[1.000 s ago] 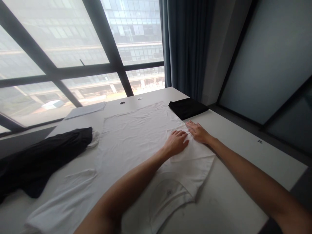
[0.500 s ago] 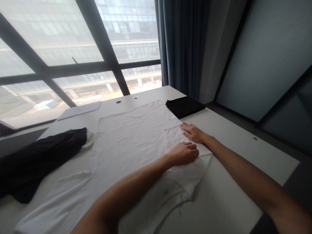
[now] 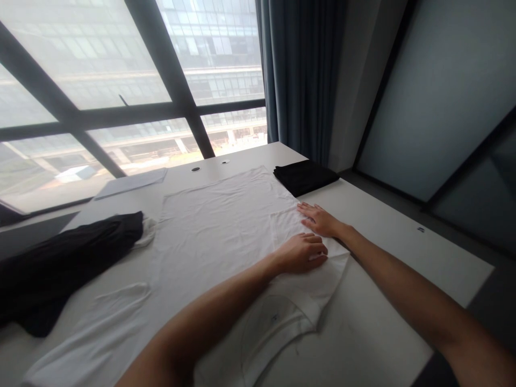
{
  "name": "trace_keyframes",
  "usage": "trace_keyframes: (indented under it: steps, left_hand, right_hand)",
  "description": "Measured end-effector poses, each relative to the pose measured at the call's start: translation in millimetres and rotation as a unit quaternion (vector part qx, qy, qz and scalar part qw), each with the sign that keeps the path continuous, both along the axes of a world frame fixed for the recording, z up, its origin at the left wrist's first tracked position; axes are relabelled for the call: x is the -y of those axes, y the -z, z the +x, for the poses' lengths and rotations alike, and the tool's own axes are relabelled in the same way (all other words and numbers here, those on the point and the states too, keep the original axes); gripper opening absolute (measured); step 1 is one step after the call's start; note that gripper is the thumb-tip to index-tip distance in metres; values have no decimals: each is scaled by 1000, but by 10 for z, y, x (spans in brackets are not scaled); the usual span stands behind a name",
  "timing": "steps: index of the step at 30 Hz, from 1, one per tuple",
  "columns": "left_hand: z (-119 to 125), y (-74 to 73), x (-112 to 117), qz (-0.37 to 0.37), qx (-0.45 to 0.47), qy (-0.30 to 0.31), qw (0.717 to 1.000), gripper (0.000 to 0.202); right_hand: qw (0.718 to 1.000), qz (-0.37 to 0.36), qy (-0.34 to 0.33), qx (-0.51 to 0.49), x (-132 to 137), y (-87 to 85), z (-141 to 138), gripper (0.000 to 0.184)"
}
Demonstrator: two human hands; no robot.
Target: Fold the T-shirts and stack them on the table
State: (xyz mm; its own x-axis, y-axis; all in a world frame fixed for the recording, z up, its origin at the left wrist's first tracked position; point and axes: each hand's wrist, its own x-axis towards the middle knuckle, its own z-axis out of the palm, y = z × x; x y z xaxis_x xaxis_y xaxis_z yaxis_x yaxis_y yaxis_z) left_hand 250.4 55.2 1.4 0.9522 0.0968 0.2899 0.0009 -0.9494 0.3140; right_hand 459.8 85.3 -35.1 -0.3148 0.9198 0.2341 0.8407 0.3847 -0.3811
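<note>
A white T-shirt (image 3: 213, 231) lies spread on the table, its neckline toward me and its near right sleeve folded inward. My right hand (image 3: 318, 219) rests flat on the shirt's right edge, fingers stretched out. Just nearer to me, my left hand (image 3: 304, 252) lies palm down on the folded sleeve part, its fingers slightly bent and apart, with no cloth visibly pinched. My left forearm crosses over the shirt and hides some of its near part.
A folded black cloth (image 3: 304, 176) sits at the shirt's far right corner. On the left lies a crumpled dark garment (image 3: 76, 260), with a folded white cloth (image 3: 131, 181) behind it. Window and curtain (image 3: 300, 80) border the white table (image 3: 387, 236).
My left hand's fingers have loosened from a more curled pose and now lie flatter on the cloth. My right hand stays almost still.
</note>
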Motion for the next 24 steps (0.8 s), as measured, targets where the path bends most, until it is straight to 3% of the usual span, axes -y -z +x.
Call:
trace_keyframes:
  steps: [4,7,10,13,15,16,18,20,22,24]
  left_hand:
    - [-11,26,3,-15,31,30,999,40]
    - [-18,66,6,-7,-12,66,998,62]
    - [-22,78,7,-1,-66,86,994,70]
    - [-26,47,12,3,-94,98,991,70]
    - [-30,20,19,1,-103,94,990,69]
    - [-32,9,24,0,-106,91,990,69]
    - [-34,-2,31,-3,-107,91,990,69]
    - [-33,-2,37,-5,-106,93,990,69]
    - [-31,1,41,-3,-106,90,990,70]
    - [-32,-2,45,-1,-110,85,990,70]
  right_hand:
    - [1000,-4,-7,6,-33,25,15,54]
    - [1000,-23,-9,6,-43,53,34,52]
    - [999,-31,-5,-23,-38,70,47,51]
    - [994,-20,-2,-105,-24,37,24,46]
    - [977,10,15,-213,-10,-24,-20,38]
    - [957,23,29,-287,-1,-64,-49,35]
    - [893,-4,39,-449,18,-146,-110,33]
    - [805,-123,10,-580,26,-204,-155,43]
    - [714,-260,-14,-650,11,-219,-165,53]
    - [638,-312,21,-704,-33,-195,-129,55]
